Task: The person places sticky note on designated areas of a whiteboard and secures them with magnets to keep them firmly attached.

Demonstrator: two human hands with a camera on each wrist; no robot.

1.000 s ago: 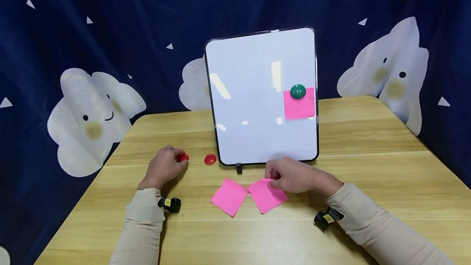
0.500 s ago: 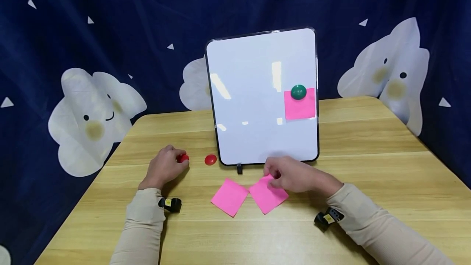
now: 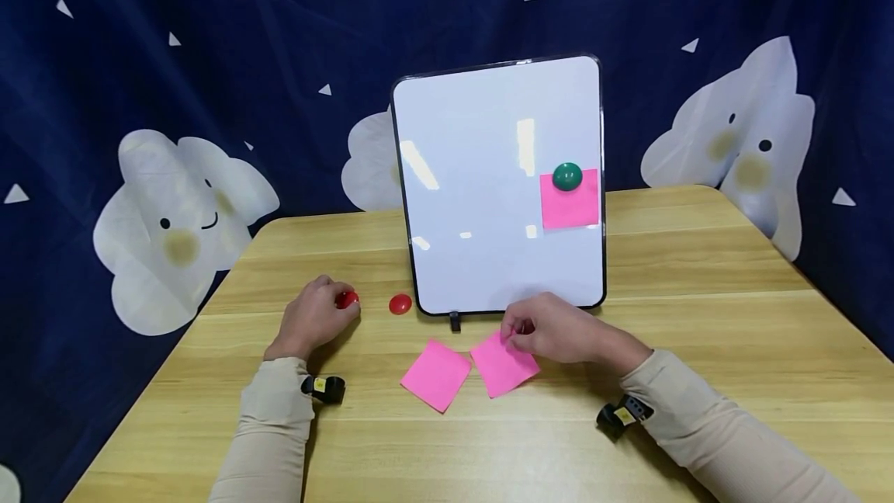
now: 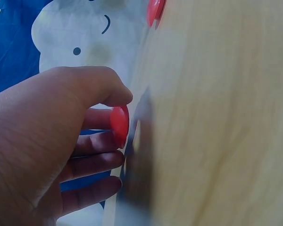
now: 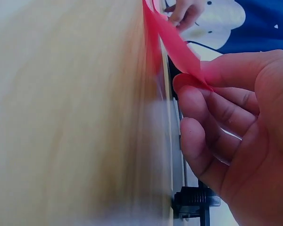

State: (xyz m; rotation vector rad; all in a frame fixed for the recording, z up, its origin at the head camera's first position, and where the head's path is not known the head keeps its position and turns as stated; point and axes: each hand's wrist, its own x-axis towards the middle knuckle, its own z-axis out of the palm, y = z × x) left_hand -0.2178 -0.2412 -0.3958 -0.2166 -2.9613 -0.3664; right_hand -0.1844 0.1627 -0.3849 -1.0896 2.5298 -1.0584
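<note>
My left hand [image 3: 314, 320] pinches a red round magnet [image 4: 120, 125] between thumb and fingers, close over the table. Just to its right lies a second red magnet [image 3: 400, 303]. With thumb and index finger my right hand [image 3: 562, 330] grips the corner of a pink sticky note [image 3: 499, 367]; in the right wrist view that note slants up off the tabletop. Another pink sticky note [image 3: 436, 376] lies flat beside it, corners nearly meeting. Behind them stands a whiteboard [image 3: 482, 177], where a green magnet [image 3: 567, 176] sits over the top of a third pink note [image 3: 569, 212].
The wooden table [image 3: 447, 456] carries everything. A small black foot [image 3: 455, 322] juts out under the whiteboard's lower edge. A dark blue curtain [image 3: 293, 14] with white clouds hangs behind the table. Each wrist wears a black camera.
The right hand's pink note has risen at its gripped corner and shifted slightly up and left. The left hand and its red magnet stay where they were.
</note>
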